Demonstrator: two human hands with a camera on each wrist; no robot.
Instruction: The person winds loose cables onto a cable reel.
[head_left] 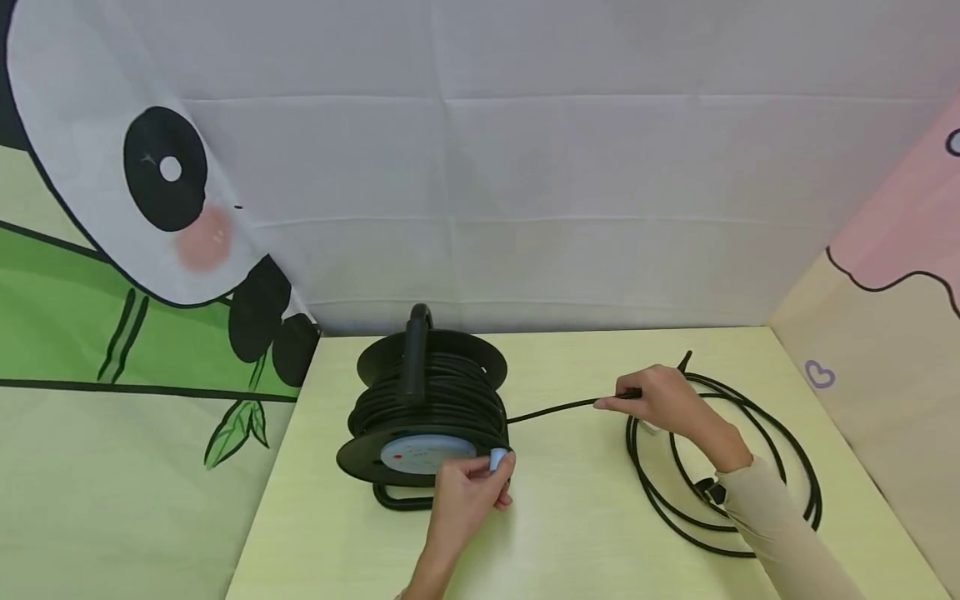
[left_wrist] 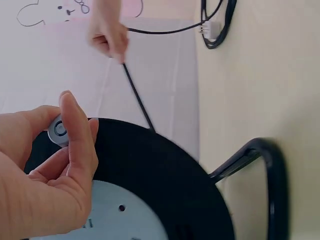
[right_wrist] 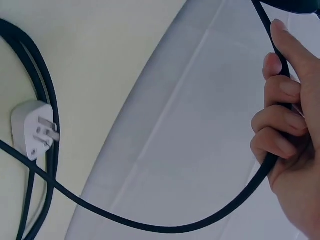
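A black cable reel with a pale blue socket panel stands on the table, thick with wound cable. At the reel's near right rim, my left hand pinches a light blue crank knob between thumb and fingers; the knob's round end shows in the left wrist view. To the right of the reel, my right hand grips the black cable, which runs taut from the drum. Past the curled fingers, the cable sags in a loop towards the table in the right wrist view.
Loose loops of cable lie on the right of the pale yellow table. A white plug rests among them. Printed cloth hangs behind and at both sides. The reel's tubular black stand sticks out at its base.
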